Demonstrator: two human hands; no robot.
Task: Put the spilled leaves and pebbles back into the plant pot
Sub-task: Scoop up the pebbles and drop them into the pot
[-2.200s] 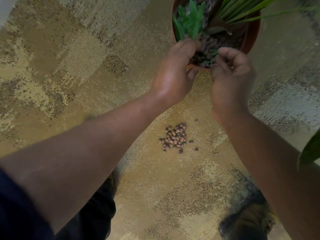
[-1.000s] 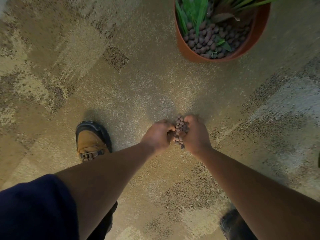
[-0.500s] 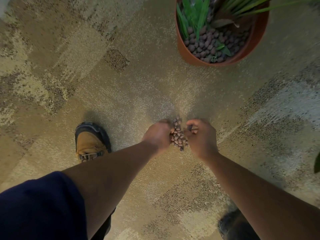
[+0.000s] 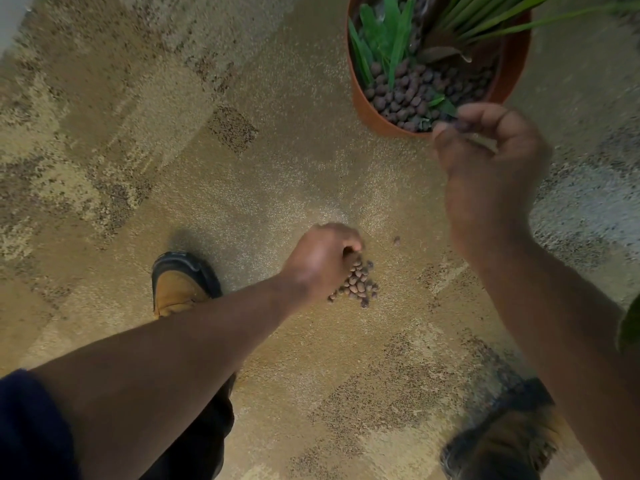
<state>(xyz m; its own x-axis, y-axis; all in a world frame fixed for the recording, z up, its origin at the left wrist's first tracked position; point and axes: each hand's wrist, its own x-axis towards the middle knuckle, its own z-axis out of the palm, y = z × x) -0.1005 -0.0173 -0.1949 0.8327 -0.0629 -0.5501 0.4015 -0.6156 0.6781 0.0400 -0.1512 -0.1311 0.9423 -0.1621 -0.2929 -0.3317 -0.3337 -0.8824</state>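
A terracotta plant pot [image 4: 367,110] stands on the carpet at the top right, filled with brown pebbles and green leaves. A small heap of spilled pebbles [image 4: 356,285] lies on the carpet in the middle. My left hand [image 4: 320,261] rests at the heap's left edge, fingers curled down onto the pebbles. My right hand [image 4: 488,157] is raised at the pot's near rim, fingers curled around a few pebbles pinched at the fingertips. One stray pebble [image 4: 396,240] lies apart, above the heap.
My tan boot [image 4: 180,285] stands left of the heap, and the other boot [image 4: 502,441] is at the bottom right. Long green leaves [image 4: 485,15] spread from the pot. A large leaf [image 4: 630,327] juts in at the right edge.
My right hand has left the heap and risen to the pot's rim with pebbles. The left hand stays at the heap. The heap is smaller than 2.2 s ago.
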